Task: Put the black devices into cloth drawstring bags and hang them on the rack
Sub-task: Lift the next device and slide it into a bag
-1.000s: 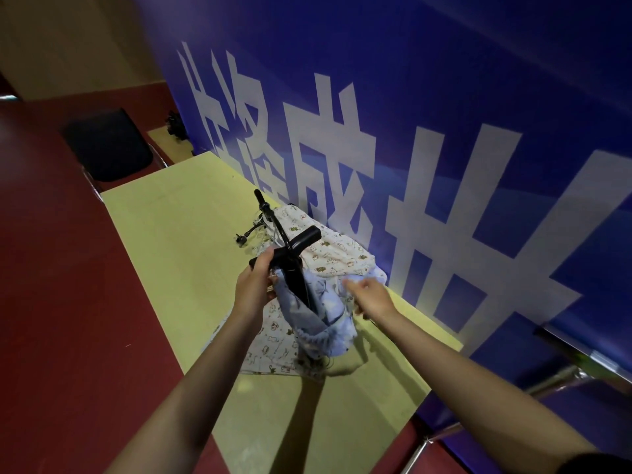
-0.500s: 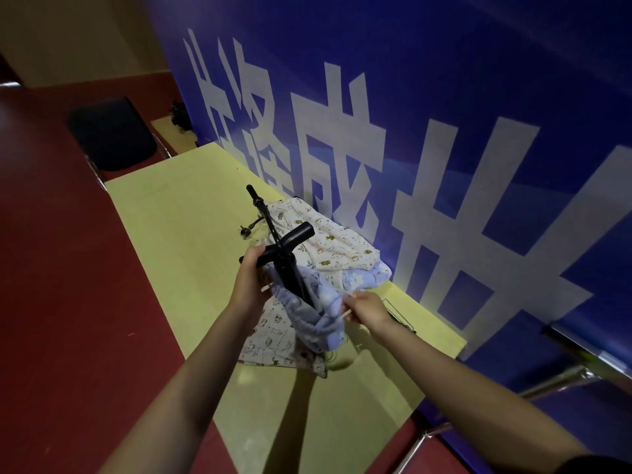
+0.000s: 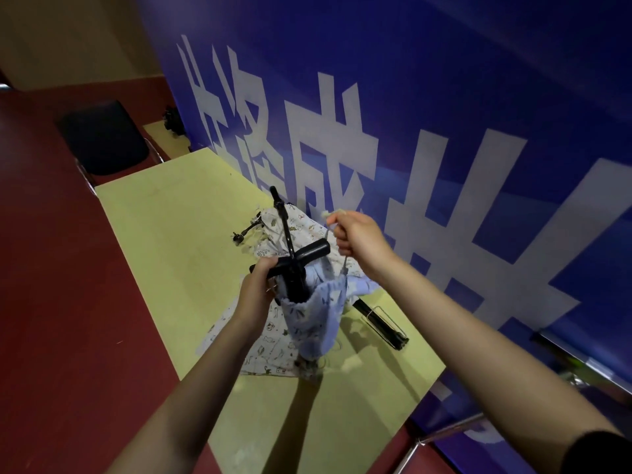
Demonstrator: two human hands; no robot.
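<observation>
Head view: the left hand grips the black device, half sunk in the pale bag above the surface. The right hand fingers pinch the drawstring. The protruding crossbar may stop the mouth closing.

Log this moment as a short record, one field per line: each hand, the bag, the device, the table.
left hand: grips the black device and the bag's mouth
right hand: raised, pulling the drawstring up
pale blue bag: held above the table, mouth open
black device: lower part in bag, crossbar and rod outside
table: patterned cloths, another black device
</observation>
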